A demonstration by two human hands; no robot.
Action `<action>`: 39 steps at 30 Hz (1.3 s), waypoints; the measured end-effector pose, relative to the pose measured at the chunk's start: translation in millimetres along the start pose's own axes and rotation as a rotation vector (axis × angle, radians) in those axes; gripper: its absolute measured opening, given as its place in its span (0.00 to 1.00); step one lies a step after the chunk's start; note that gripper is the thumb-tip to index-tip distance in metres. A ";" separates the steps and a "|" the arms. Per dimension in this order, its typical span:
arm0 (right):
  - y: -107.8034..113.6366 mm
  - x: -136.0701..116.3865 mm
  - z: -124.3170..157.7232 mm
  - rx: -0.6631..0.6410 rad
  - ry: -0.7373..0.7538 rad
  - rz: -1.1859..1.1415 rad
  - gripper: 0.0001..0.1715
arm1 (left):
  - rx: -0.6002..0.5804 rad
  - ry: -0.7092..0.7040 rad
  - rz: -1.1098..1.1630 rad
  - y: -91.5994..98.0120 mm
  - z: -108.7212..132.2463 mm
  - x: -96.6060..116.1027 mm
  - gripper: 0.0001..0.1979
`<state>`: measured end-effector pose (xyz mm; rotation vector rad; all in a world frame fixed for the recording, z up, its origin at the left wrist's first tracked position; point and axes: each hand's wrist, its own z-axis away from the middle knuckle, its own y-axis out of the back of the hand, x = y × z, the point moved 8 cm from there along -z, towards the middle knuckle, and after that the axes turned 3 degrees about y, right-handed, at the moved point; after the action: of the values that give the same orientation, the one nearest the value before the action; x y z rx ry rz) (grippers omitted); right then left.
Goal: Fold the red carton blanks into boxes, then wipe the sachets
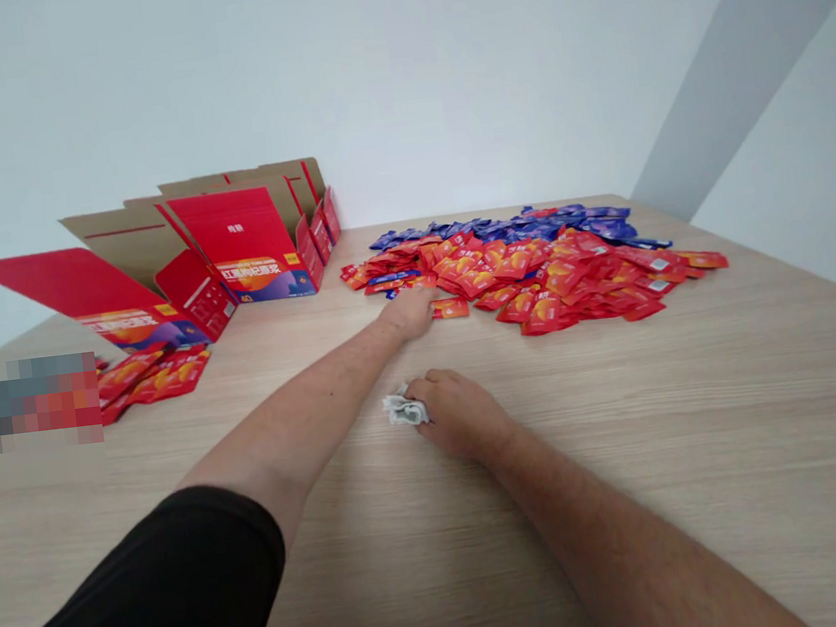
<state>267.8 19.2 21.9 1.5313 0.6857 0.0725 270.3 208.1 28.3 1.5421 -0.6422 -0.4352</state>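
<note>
"What are you seeing on the feed?"

"The left hand (pixel 410 312) rests at the near edge of the big heap. Its fingers curl down out of my view, so I can't tell whether it's pinching anything. A loose red sachet (pixel 450 308) lies just beside it. The right hand (pixel 456 415) is closed around a crumpled whitish wad (pixel 405 408), low over the wooden table (pixel 711 441)."

"Where's the risk?"

"The red sachets (pixel 536 285) lie loose and overlapping against the blue sachets (pixel 521 226) toward the far edge. I'd say one careless sweep of the left wrist could slide them and mix the colours."

"And the boxes?"

"The open red cardboard boxes (pixel 244 243) stand near the far left corner, flaps raised, and a knock could tip them. A smaller red heap (pixel 160 375) sits by the left edge, partly blurred. A nudge could push it over."
</note>
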 end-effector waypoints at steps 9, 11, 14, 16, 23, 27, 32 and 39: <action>-4.3 1.1 -1.8 -0.019 0.008 0.015 0.15 | -0.071 -0.061 0.028 -24.6 0.8 21.7 0.23; -3.8 0.2 -1.1 -0.025 0.023 0.020 0.15 | -0.071 -0.080 0.037 -22.3 17.2 17.8 0.22; -0.7 -6.1 1.3 -0.049 0.068 0.026 0.13 | -0.066 -0.109 0.046 -17.2 48.9 7.6 0.22; 0.9 -16.1 4.8 -0.095 0.133 0.029 0.11 | -0.064 -0.137 0.055 -13.7 72.4 0.2 0.23; -6.9 -40.7 31.9 -0.471 0.199 -0.196 0.04 | -0.084 -0.281 0.147 -4.9 154.0 -11.1 0.28; -3.8 -34.2 39.5 -0.570 0.197 -0.542 0.09 | -0.037 -0.348 0.233 2.1 199.1 -2.4 0.27; -0.1 -3.0 30.9 -0.438 0.096 -0.792 0.20 | 0.148 -0.020 0.232 21.4 235.2 -2.3 0.24; 16.6 44.2 15.3 0.158 -0.174 -0.851 0.24 | 0.001 0.472 0.115 14.0 239.1 -4.3 0.45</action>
<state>316.8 27.1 19.7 1.2616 1.1650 -0.7594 115.1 25.7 22.2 1.5278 -0.3579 0.0218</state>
